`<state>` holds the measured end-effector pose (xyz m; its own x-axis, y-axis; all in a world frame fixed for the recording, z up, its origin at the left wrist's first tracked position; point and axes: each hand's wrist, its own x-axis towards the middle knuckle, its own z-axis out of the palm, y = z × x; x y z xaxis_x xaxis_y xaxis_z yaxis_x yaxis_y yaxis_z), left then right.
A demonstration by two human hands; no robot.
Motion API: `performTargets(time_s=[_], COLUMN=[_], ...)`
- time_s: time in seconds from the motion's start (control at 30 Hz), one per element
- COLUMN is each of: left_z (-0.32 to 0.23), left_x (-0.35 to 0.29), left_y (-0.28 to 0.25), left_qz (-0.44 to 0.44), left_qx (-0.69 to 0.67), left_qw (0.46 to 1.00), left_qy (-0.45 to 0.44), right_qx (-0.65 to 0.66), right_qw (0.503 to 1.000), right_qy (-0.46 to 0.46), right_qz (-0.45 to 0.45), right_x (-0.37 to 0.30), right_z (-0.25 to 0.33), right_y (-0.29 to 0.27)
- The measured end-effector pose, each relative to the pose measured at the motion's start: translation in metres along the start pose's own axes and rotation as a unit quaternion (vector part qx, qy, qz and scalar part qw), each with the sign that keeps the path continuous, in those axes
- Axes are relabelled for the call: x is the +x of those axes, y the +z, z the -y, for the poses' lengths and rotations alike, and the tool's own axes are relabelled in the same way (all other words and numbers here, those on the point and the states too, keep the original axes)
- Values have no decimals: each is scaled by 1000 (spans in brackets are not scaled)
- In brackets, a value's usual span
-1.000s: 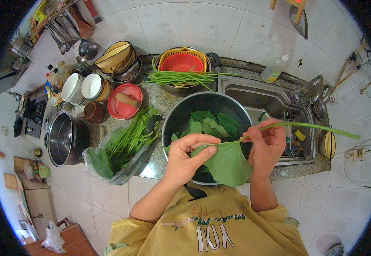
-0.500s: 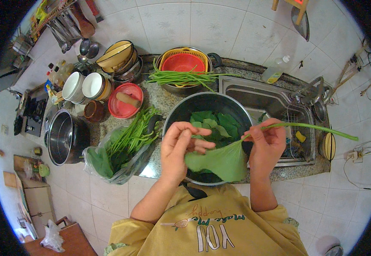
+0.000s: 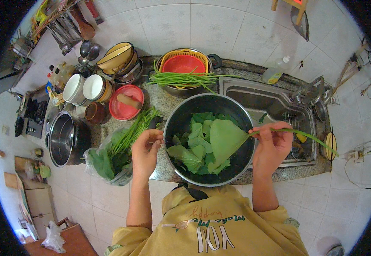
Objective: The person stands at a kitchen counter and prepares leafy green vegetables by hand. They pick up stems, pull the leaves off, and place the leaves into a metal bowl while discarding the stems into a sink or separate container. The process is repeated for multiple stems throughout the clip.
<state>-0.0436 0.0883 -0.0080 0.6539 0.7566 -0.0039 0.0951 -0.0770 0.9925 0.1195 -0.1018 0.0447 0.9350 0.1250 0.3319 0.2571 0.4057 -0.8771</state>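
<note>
Your right hand [image 3: 272, 143] has thumb and fingertips pinched together on a green stalk [image 3: 317, 140], which extends rightward over the sink [image 3: 253, 96]. Your left hand [image 3: 146, 147] is loosely curled beside the pot's left rim (whether it pinches anything, you cannot tell). Attached to the stalk, a broad leaf [image 3: 227, 138] spreads above the dark pot [image 3: 211, 102], over loose leaves [image 3: 187, 158] within. Left of the pot, bagged greens [image 3: 108, 160] rest at the worktop [image 3: 154, 94]; farther back, trimmed stems [image 3: 181, 80] lie across a red basin [image 3: 183, 63].
</note>
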Motion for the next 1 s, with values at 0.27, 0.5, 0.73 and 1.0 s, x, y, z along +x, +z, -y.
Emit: performTargets(time_s=[0.27, 0.5, 0.73, 1.0], left_z=[-47, -57, -63, -65], left_x=[-7, -17, -19, -7], left_y=[10, 41, 58, 50], left_qz=[12, 102, 94, -124], left_qx=[-51, -70, -107, 135], left_qw=[998, 989, 990, 948], left_qy=[-47, 87, 2, 259], right_qx=[-5, -41, -30, -186], right_qw=[1000, 998, 999, 979], right_qy=[-22, -39, -16, -25], right_qz=[20, 27, 25, 78], right_x=[-3, -5, -7, -17], right_z=[-2, -1, 2, -6], right_y=[6, 7, 6, 3])
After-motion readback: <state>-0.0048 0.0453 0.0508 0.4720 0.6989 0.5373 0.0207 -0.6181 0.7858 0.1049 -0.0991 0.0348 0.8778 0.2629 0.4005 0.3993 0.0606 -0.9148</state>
